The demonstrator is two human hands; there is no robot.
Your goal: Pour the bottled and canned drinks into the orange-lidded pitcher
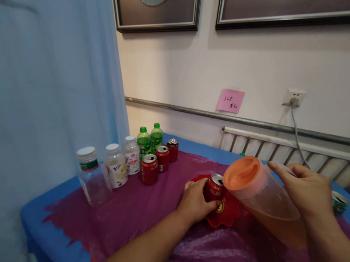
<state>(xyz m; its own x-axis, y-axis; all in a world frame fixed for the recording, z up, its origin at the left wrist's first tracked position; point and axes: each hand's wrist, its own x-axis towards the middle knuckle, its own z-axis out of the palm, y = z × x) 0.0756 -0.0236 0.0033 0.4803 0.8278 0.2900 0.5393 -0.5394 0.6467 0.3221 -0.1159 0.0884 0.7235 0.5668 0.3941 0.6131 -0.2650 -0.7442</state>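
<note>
My left hand is wrapped round an opened red drink can, tilted a little to the right over a red scalloped mat. In my right hand is the handle of a clear plastic pitcher holding light brown liquid. Its orange lid leans left, with the lid's edge close beside the can's top. No stream of liquid can be made out between them.
Red cans, green-capped bottles and white-lidded clear jars stand at the back left. A green can is at the right, partly behind my wrist. Purple sheeting covers the blue table; a radiator runs behind.
</note>
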